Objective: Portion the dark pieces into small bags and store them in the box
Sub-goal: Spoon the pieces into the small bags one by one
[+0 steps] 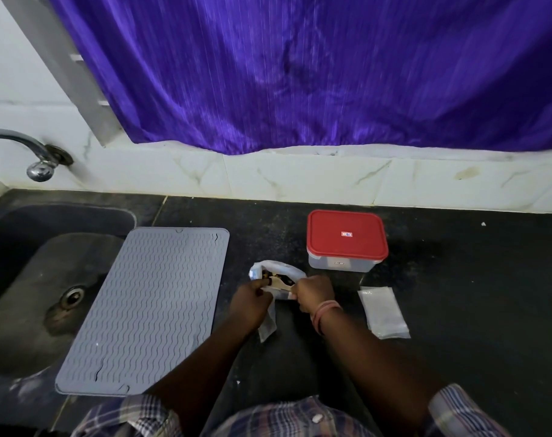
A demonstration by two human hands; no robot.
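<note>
A crinkled clear plastic bag (276, 272) of dark pieces (276, 276) is pinched at its mouth by the left hand (250, 305), while a pale wooden spoon (281, 286) is gripped by the right hand (314, 294) on the black speckled tabletop (457, 294). Just beyond stands a rectangular translucent box with a glossy red lid (346, 240); flat clear small bags (383, 311) are stacked to the right, and a grey wavy-ribbed silicone mat (148, 307) lies to the left.

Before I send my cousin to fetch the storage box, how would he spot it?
On the black counter below the purple curtain, look right of the grey ribbed mat. The box stands beyond the clear flat bags; its red lid sets it apart.
</note>
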